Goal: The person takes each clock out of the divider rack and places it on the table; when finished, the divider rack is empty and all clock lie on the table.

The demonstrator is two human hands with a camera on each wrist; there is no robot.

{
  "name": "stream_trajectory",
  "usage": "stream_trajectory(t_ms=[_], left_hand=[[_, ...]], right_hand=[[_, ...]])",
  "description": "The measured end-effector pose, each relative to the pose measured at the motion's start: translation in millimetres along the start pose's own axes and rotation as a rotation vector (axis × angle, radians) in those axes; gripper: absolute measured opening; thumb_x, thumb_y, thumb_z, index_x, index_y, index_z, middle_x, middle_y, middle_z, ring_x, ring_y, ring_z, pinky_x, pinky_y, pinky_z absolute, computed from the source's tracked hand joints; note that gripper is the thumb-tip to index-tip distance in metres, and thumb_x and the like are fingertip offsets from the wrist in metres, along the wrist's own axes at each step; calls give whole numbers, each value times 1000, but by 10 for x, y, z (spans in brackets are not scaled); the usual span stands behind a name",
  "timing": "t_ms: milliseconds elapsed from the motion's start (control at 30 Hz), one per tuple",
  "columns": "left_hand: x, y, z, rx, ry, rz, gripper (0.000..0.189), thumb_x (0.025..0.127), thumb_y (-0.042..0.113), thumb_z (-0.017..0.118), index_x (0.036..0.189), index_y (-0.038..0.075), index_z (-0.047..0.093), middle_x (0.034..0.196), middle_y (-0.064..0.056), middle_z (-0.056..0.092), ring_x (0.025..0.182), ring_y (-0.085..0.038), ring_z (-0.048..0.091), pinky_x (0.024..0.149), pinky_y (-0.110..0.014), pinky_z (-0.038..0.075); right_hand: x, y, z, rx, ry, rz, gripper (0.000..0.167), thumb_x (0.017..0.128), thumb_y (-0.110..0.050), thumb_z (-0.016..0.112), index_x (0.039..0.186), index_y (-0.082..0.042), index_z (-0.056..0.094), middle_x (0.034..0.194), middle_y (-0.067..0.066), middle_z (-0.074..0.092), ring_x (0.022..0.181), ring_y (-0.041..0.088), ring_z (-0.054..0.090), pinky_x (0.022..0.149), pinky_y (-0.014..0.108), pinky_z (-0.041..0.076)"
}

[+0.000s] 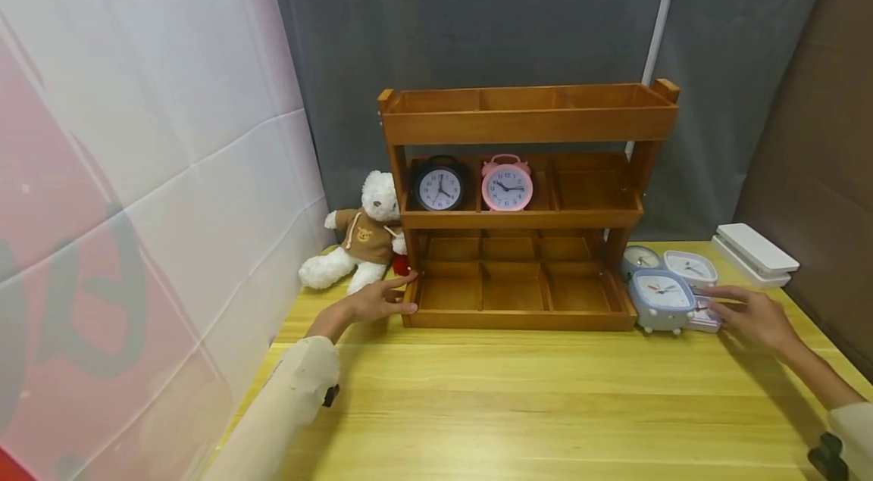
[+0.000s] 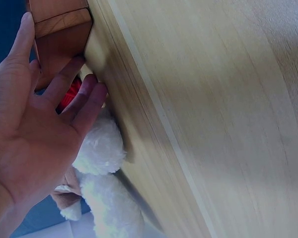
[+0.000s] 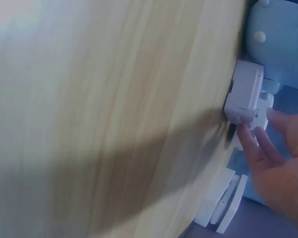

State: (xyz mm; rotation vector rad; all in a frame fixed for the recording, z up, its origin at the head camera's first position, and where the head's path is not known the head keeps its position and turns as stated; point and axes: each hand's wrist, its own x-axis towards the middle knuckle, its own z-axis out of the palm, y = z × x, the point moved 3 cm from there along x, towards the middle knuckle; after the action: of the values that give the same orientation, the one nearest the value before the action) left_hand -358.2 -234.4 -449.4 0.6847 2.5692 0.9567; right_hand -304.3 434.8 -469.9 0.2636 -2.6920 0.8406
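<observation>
My left hand [image 1: 371, 301] rests at the lower left side of a brown wooden three-tier shelf [image 1: 532, 126], thumb and fingers spread at its edge. On the middle tier stand a black round alarm clock [image 1: 439, 188] and a pink one [image 1: 507, 187]. At the far right, my right hand [image 1: 757, 318] reaches with its fingertips to a small pale lilac clock [image 3: 245, 91], thumb held apart from the fingers. A blue square clock [image 1: 661, 295] partly hides the lilac one. Behind them are a white clock [image 1: 690, 267] and a round grey-blue clock [image 1: 641, 258].
A white plush bear [image 1: 368, 238] in a brown hoodie sits left of the shelf, beside a red item [image 1: 401, 264]. White flat boxes [image 1: 757, 250] lie at the back right. A white printed cloth [image 1: 170, 87] hangs along the left, dark cloth behind.
</observation>
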Motion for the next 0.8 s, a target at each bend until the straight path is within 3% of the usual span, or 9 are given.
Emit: stream_trajectory(t_ms=[167,400,800], left_hand=[[-5,-3,-1,-10,2,3,77,103,30,68,164,5,28,166,-24,30,139,-46,49,114,-55,42],[3,-11,0,-21,-1,6,77,103,29,68,164,5,28,166,-24,29,140,-47,48,114,-56,41],[3,-10,10,0,-1,-10,78,103,34,68,165,8,27,166,-22,30,141,-44,48,115,-54,41]], right_hand=[[-3,-60,-59,22,28,-8,30,94,-13,78,116,7,74,117,35,68,83,-17,57,65,5,43],[44,-240,-207,-2,114,-121,27,88,-8,82,112,3,76,110,31,72,90,-27,50,71,11,40],[205,-684,-415,15,104,-149,29,91,-13,82,118,-1,77,114,29,73,93,-26,51,73,3,42]])
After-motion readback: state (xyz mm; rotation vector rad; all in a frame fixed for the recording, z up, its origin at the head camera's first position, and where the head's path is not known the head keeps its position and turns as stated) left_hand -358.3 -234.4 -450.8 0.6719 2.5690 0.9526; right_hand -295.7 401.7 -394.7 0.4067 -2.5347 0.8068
